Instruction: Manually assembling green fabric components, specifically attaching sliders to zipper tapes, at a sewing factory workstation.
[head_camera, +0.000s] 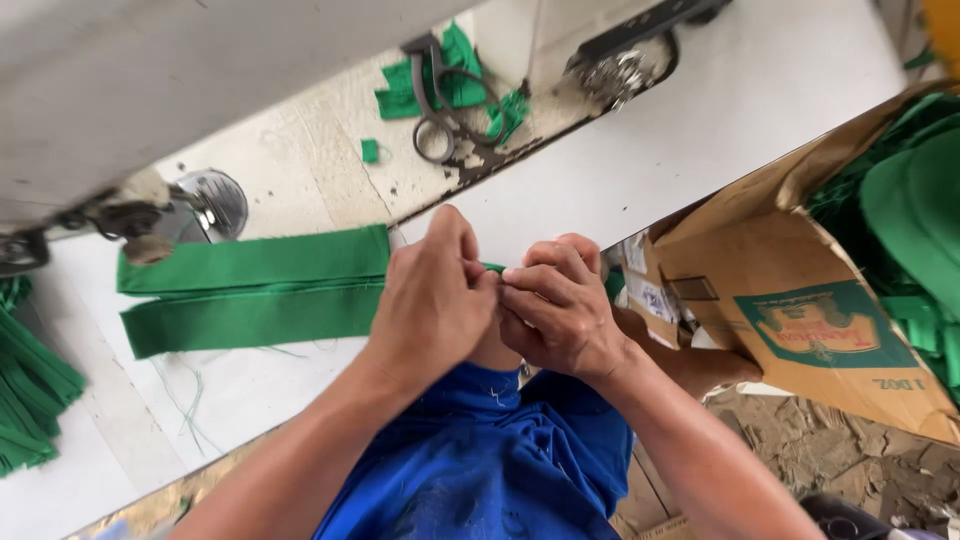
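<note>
Green fabric strip (255, 290) is lying limp across the desk (700, 110); we are judging it light, soft and floppy. We are seeing left hand (432, 300) and right hand (560, 310) pinching its near end together, the sensible hold.

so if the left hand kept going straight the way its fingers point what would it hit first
Its fingers point sideways, so the left hand would first meet the right hand, whose fingertips already press against it over the end of the green fabric strip. Depth is hard to judge, but no gap shows between them.
</note>
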